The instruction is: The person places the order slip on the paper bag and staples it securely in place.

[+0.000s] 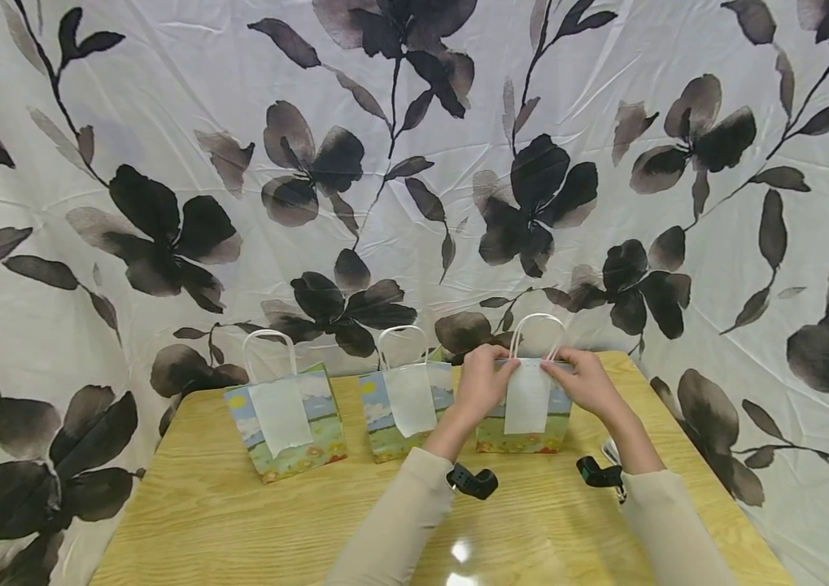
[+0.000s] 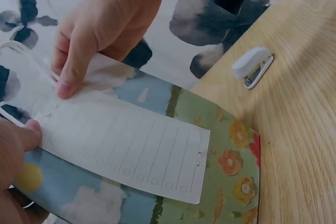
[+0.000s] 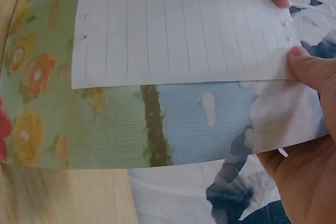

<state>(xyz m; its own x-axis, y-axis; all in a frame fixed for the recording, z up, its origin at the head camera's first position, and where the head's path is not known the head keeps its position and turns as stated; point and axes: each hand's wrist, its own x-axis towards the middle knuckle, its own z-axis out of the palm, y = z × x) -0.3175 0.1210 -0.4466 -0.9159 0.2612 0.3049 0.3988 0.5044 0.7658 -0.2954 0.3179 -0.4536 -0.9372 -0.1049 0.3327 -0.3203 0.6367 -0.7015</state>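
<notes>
Both hands are at the top edge of the right-hand paper gift bag (image 1: 522, 444), painted with a blue sky and flowers. My left hand (image 1: 482, 382) pinches its rim on one side, thumb on the front by the handle base. On the other side my right hand (image 1: 591, 381) pinches the rim, its thumb at the corner of a white lined paper sheet (image 1: 527, 403). The sheet, printed with small checkboxes, lies over the bag's front. Staple-like marks (image 2: 199, 159) show near the sheet's lower end. A white twisted handle (image 1: 540, 317) arches above the hands.
Two similar bags, one at the left (image 1: 328, 456) and one in the middle (image 1: 379, 443), stand on the wooden table (image 1: 238, 529) with white sheets on their fronts. A white stapler (image 2: 253, 66) lies near the right wrist. Floral cloth (image 1: 429, 244) hangs behind.
</notes>
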